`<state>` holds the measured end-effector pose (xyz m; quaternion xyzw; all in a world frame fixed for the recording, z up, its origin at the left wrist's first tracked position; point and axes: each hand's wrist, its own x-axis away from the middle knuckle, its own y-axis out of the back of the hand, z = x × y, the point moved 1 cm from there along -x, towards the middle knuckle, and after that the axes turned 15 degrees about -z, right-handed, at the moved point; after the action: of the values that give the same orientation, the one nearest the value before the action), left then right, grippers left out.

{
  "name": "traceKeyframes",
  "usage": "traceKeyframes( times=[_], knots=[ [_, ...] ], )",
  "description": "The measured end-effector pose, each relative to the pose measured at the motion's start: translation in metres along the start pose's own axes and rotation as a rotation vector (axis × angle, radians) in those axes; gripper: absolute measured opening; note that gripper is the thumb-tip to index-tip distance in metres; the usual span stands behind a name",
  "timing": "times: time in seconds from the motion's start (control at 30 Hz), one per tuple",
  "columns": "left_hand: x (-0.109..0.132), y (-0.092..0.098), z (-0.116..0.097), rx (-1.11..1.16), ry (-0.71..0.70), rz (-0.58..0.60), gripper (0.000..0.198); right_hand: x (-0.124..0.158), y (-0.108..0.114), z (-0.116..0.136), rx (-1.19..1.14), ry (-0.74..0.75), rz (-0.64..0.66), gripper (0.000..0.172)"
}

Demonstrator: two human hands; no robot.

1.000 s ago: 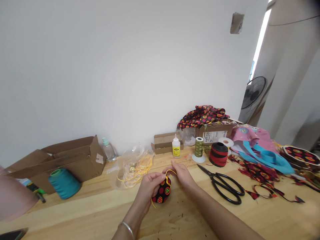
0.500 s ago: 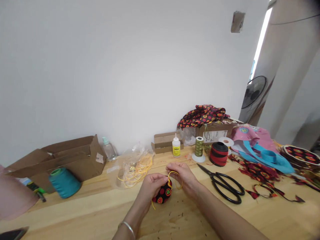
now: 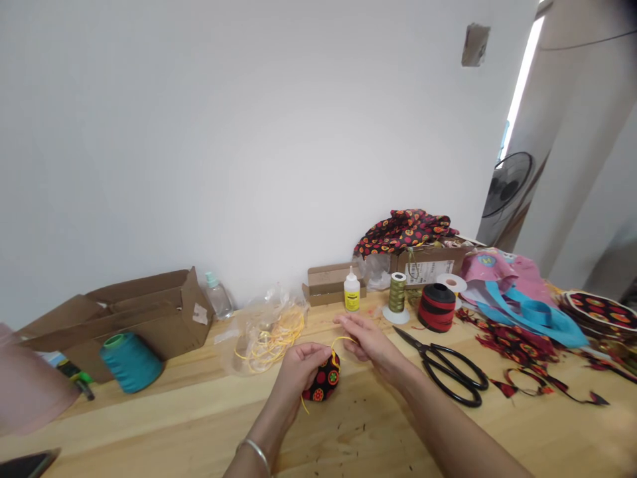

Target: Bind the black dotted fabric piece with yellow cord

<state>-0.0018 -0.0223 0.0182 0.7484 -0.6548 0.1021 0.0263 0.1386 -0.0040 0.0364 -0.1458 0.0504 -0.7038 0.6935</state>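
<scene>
My left hand [image 3: 297, 370] is closed around a small round black fabric ball with red and orange dots [image 3: 324, 383], held just above the wooden table [image 3: 199, 425]. A thin yellow cord [image 3: 340, 343] loops up from the top of the ball, and one end hangs below my left hand. My right hand [image 3: 367, 343] is to the right of the ball and pinches that yellow loop between its fingertips. A silver bangle sits on my left wrist.
Black scissors [image 3: 450, 372] lie right of my hands. Behind stand a glue bottle [image 3: 351, 292], an olive thread spool [image 3: 397, 295], a red-black ribbon roll [image 3: 436, 307] and a bag of yellow cord [image 3: 266, 332]. A teal thread cone [image 3: 130, 362] and cardboard boxes [image 3: 134, 315] are left; fabric scraps right.
My right hand has lifted and shifted slightly back, pulling the yellow loop up from the ball. My left hand keeps the ball in nearly the same place.
</scene>
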Motion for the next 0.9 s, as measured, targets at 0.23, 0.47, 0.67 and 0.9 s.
traceKeyframes(
  times=[0.23,0.47,0.67,0.9],
  knots=[
    [-0.001,0.004,-0.001,-0.023,-0.011,0.034,0.027,-0.002,0.012,0.012,-0.507,0.01,0.143,0.025],
    [-0.002,0.006,-0.002,0.055,0.028,0.097,0.025,-0.007,0.021,0.015,-0.814,-0.071,0.13,0.019],
    [-0.003,0.007,-0.001,0.081,0.043,0.1,0.024,-0.008,0.024,0.02,-0.816,-0.008,0.081,0.033],
    [-0.003,0.007,0.001,0.02,0.061,0.118,0.024,-0.007,0.023,0.019,-0.762,-0.016,0.029,0.039]
  ],
)
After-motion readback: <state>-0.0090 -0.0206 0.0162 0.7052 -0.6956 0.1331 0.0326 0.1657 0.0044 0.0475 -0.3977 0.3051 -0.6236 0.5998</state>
